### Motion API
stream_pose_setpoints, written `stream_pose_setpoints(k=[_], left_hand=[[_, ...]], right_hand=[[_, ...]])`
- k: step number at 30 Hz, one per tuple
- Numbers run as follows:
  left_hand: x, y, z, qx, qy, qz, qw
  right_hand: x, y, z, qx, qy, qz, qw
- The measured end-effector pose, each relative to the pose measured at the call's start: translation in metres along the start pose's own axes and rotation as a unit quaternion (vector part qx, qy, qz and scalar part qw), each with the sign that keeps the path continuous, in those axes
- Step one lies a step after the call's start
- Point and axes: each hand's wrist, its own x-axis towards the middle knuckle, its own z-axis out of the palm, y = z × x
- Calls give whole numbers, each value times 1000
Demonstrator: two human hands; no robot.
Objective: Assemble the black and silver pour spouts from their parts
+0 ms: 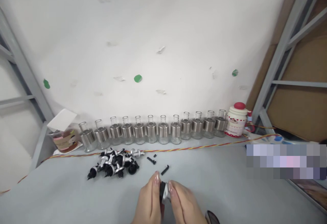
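Note:
Near the front edge of the view, my left hand (pixel 149 198) and my right hand (pixel 185 202) are closed from both sides on one bottle pour spout (pixel 165 193). Its black part faces my left hand and its silver part my right; the fingers hide the rest. Just beyond my fingertips lies a small black hooked plastic piece (pixel 165 170). Another black piece (pixel 151 160) rests farther back, beside a tiny black bit (pixel 155 156). To the left is a heap of black and silver pour spouts (pixel 114 162).
Several glass bottles with metal sleeves (pixel 151 127) stand in a row along the white wall. A twisted red and yellow wire (pixel 189 148) crosses before them. A brown-labelled jar (pixel 65 140) stands left, a red-lidded canister (pixel 236 122) right. Grey metal frames flank the table (pixel 224 179).

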Motion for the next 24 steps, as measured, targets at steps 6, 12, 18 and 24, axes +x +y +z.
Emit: stream_pose_setpoints(k=[6,12,18,24], left_hand=[[0,-8,-6,63,-26,109,992],[4,-5,-7,56,-103,115,986],[11,-8,-8,43,-154,126,979],[16,-3,-12,44,-234,114,965]], right_hand=[[-3,2,2,1,9,-5,1000],[-2,5,5,-6,-6,-6,1000],[-4,8,6,-3,-9,-15,1000],[9,6,-4,77,-42,-36,996]])
